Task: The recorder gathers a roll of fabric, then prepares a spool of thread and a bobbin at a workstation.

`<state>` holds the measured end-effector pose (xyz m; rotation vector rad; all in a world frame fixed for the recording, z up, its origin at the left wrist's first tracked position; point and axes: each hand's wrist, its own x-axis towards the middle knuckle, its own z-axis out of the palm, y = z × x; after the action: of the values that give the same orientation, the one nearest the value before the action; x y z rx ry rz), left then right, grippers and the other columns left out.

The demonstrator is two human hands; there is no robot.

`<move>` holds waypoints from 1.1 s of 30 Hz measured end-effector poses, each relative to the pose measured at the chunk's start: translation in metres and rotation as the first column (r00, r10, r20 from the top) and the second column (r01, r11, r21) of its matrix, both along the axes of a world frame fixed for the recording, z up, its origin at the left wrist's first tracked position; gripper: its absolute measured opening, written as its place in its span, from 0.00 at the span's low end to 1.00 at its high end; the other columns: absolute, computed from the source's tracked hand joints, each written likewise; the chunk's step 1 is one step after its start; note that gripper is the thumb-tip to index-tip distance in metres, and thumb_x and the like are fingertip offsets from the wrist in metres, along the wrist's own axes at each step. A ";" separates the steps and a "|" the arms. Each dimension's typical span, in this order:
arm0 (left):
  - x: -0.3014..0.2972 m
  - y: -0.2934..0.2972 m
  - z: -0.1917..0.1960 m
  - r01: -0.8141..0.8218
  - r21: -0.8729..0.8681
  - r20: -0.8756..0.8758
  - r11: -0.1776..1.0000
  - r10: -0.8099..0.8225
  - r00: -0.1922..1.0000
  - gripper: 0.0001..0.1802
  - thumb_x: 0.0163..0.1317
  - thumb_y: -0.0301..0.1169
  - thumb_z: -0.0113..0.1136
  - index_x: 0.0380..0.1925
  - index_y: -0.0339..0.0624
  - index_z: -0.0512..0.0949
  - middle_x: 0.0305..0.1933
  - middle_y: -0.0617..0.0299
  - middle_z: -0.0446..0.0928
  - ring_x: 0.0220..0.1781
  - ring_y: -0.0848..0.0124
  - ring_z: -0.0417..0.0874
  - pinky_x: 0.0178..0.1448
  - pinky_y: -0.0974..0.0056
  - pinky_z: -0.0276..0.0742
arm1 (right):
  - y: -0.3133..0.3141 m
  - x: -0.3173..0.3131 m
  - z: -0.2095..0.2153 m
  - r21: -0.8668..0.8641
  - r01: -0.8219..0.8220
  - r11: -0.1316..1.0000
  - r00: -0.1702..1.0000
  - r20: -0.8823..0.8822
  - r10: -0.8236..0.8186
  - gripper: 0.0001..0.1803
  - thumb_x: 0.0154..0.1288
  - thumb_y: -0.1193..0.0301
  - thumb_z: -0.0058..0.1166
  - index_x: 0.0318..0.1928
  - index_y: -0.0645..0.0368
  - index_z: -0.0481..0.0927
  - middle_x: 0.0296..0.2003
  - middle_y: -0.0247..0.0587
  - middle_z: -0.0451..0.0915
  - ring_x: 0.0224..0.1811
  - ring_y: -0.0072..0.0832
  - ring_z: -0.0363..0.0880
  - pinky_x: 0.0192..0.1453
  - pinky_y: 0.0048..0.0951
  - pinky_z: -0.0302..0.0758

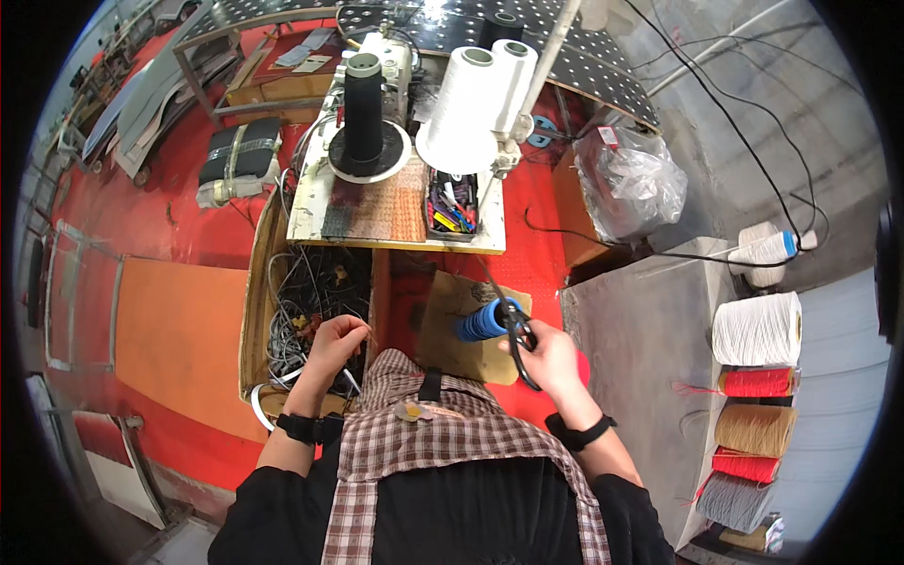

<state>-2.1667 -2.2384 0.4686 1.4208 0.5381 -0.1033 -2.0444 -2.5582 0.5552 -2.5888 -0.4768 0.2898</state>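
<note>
The right hand [549, 356] is closed around the dark looped handles of a pair of scissors [519, 337], whose long axis runs up and to the left from the palm. The blades reach toward a blue thread spool [482, 320] lying just beyond the fingers, tilted, its long axis nearly crossing that of the scissors. Whether the blades touch the spool or merely pass over it cannot be told. The spool looks smooth and cylindrical, wound tight, and it rests over a flat piece of brown cardboard [450, 331] on the red floor.

The left hand [335, 344] is well apart from the scissors, off to the far side of the body. Its fingertips are pinched together as if on something thin (perhaps a thread, too fine to make out), so what it holds cannot be told. It hovers over a wooden box [252, 320] full of tangled grey and white wires. The right hand is clearly the nearer one to the spool.

Further from both hands stands a work table with a tall black cone of thread [363, 108], matte and ribbed, and two white cones [469, 99], smooth and pale. On the right-hand side, past the scissors, a grey ledge carries stacked spools in white, red, tan and grey [756, 386].
</note>
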 end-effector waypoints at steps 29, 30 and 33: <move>-0.074 0.008 -0.028 -0.229 0.016 -0.227 0.973 0.226 0.947 0.05 0.61 0.27 0.55 0.34 0.38 0.79 0.27 0.67 0.78 0.22 0.82 0.72 0.25 0.76 0.63 | 0.038 0.067 -0.098 -0.392 -0.202 0.898 0.978 -0.037 0.204 0.46 0.45 0.53 0.67 0.66 0.44 0.63 0.67 0.58 0.55 0.65 0.59 0.59 0.66 0.51 0.64; -0.066 0.009 -0.029 -0.212 0.011 -0.213 0.977 0.209 0.955 0.06 0.61 0.27 0.55 0.34 0.38 0.79 0.27 0.68 0.78 0.22 0.83 0.71 0.24 0.76 0.62 | 0.023 0.053 -0.106 -0.458 -0.218 0.862 0.975 -0.069 0.209 0.48 0.44 0.56 0.67 0.68 0.41 0.59 0.68 0.59 0.51 0.66 0.61 0.55 0.65 0.56 0.62; -0.051 0.007 -0.027 -0.151 0.027 -0.174 0.988 0.154 0.973 0.05 0.62 0.28 0.56 0.32 0.39 0.79 0.27 0.67 0.78 0.21 0.83 0.71 0.23 0.77 0.61 | -0.011 0.033 -0.137 -0.256 -0.103 0.961 0.993 -0.089 0.082 0.46 0.43 0.65 0.68 0.66 0.42 0.60 0.62 0.61 0.57 0.63 0.59 0.60 0.62 0.51 0.68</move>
<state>-2.2181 -2.2317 0.4412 1.3856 0.7935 -0.1027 -2.0118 -2.5691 0.4183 -2.8001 -0.5666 0.5143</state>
